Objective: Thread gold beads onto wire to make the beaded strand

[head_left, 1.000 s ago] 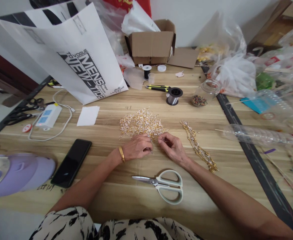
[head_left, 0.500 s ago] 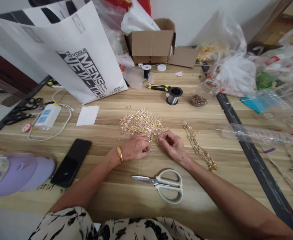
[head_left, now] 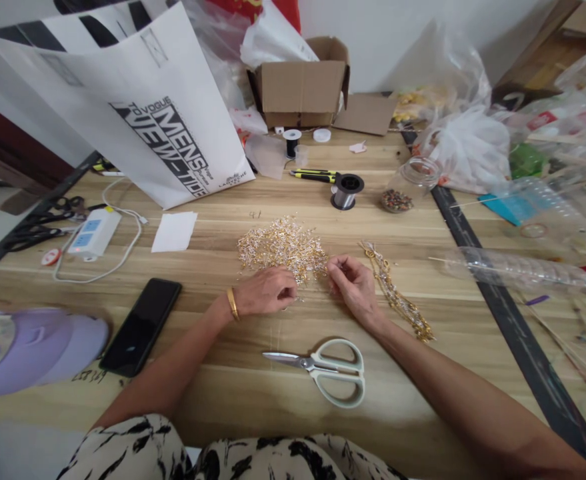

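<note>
A loose heap of small gold and silvery beads lies on the wooden table. My left hand, with a gold bracelet at its wrist, rests at the heap's near edge. Its fingers are curled closed, and what they hold is too small to name. To the right of the heap, my right hand is closed in a pinch, its content too small to make out. Strung gold and silver bead strands lie just right of that hand. White-handled scissors lie nearer to me, blades pointing left.
A black phone, a white power strip and a white paper lie to the left. Behind the heap stand a wire spool, a utility knife and a jar of beads. A white bag stands back left.
My right hand has moved a little to the right, away from the heap's near edge and my left hand. The left hand has shifted slightly left, its fingers still curled.
</note>
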A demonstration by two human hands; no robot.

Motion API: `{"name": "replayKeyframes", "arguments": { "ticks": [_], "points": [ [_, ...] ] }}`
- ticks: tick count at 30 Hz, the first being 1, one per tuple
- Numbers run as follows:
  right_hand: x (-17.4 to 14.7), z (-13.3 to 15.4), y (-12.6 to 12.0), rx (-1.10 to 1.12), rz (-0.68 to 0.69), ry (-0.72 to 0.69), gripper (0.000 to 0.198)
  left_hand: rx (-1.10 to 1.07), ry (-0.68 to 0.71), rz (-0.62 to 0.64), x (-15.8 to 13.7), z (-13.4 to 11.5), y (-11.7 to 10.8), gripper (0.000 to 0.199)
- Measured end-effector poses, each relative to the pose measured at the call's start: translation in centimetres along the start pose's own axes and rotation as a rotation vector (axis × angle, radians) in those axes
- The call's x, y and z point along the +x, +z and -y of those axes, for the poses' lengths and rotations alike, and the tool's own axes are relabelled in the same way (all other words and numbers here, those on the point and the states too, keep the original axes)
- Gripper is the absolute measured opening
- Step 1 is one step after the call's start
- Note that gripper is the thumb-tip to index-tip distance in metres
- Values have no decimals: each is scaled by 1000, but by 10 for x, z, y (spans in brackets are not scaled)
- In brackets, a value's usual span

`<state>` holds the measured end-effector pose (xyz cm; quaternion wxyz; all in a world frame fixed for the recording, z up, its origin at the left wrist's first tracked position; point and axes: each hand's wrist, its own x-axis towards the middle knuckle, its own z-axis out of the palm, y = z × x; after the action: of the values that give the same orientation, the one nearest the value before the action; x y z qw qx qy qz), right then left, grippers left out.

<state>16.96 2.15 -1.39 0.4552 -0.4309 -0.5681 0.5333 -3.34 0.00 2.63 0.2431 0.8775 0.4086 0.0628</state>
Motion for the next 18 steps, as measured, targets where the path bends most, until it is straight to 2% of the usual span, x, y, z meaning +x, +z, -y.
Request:
{"name": "replayKeyframes", "arguments": {
  "ticks": [5, 11, 14, 18],
  "points": [
    [1, 1, -1, 49, -5, 19, 23, -298, -167, -35, -2, 2, -1, 7],
    [2, 4, -3, 89, -31, 32, 24, -557, -266, -75, -2, 6, 5, 4],
    [3, 4, -3, 106, -51, 39, 24, -580, -260, -106, 0, 6, 7, 7],
    [5, 0, -4, 128, -80, 22, 23, -470, -265, -125, 2, 3, 6, 19]
  ]
}}
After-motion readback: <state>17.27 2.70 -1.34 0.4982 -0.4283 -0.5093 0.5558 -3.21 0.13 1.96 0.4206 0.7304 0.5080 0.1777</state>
